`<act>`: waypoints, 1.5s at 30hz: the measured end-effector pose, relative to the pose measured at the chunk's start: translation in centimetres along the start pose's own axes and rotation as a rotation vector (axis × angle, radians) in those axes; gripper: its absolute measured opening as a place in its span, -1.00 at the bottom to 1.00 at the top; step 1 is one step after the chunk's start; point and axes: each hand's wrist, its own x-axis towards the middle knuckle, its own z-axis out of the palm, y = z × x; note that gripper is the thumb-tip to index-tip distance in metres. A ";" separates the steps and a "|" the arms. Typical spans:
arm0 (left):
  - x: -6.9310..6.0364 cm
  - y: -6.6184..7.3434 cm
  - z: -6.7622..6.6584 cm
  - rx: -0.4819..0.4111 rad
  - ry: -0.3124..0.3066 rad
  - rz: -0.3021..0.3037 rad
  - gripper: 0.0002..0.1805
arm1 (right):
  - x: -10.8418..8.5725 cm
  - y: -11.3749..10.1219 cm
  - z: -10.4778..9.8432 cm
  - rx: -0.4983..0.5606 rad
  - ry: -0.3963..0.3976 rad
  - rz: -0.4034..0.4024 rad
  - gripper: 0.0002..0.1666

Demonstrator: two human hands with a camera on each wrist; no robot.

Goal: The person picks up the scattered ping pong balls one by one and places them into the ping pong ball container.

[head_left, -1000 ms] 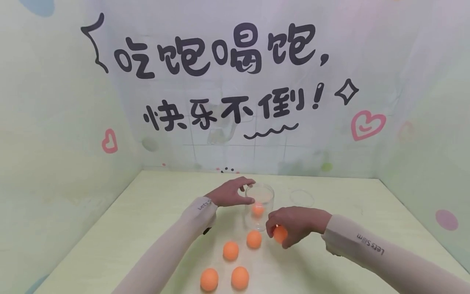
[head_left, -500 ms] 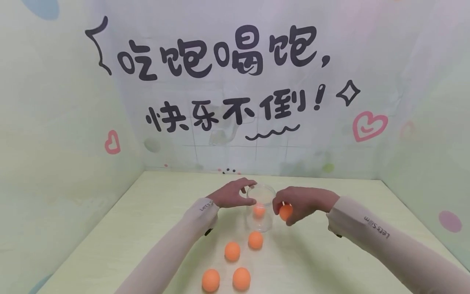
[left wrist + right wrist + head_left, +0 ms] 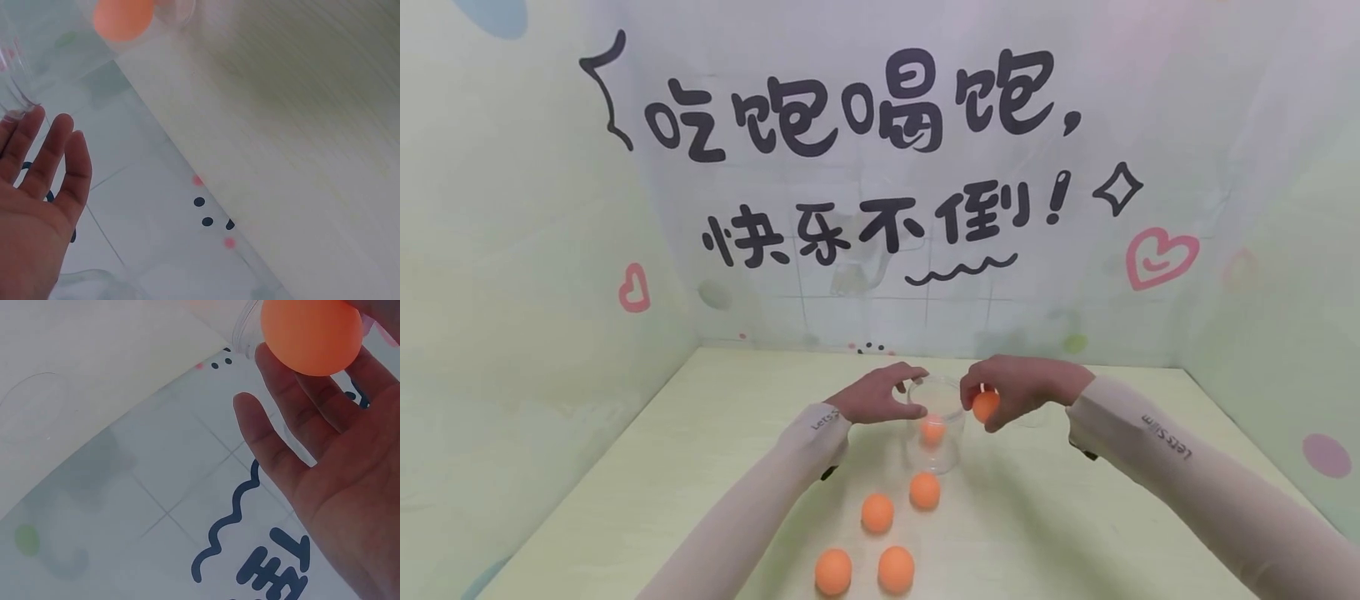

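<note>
In the head view, a clear jar point(image 3: 953, 446) stands upright on the table with an orange ping-pong ball point(image 3: 932, 430) inside. My left hand point(image 3: 877, 394) holds the jar near its rim from the left, thumb in front and fingers behind. The left wrist view shows fingertips point(image 3: 36, 114) against the clear wall. My right hand point(image 3: 1024, 385) pinches another ping-pong ball point(image 3: 985, 407) just right of the jar's mouth, at about rim height. In the right wrist view this held ball point(image 3: 312, 331) sits between thumb and fingers, close to the jar's rim point(image 3: 245, 331).
Several loose ping-pong balls point(image 3: 877, 512) lie on the table in front of the jar. A clear round lid point(image 3: 36, 407) lies flat on the tabletop point(image 3: 1075, 533), to the jar's right. A printed backdrop point(image 3: 880, 317) closes off the rear and both sides.
My right hand has lifted the ping-pong ball from beside the jar's base up to near its rim. My left hand stays at the jar. The view has shifted slightly.
</note>
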 end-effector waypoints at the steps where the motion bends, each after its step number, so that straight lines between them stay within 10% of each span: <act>1: 0.0 0.0 0.0 0.004 0.002 0.000 -0.30 | 0.0 0.0 -0.1 -0.001 0.006 -0.006 -0.75; 45: -0.1 0.0 -0.1 -0.010 0.025 0.024 -0.32 | 3.7 -1.0 -4.0 -0.063 0.166 -0.062 -0.75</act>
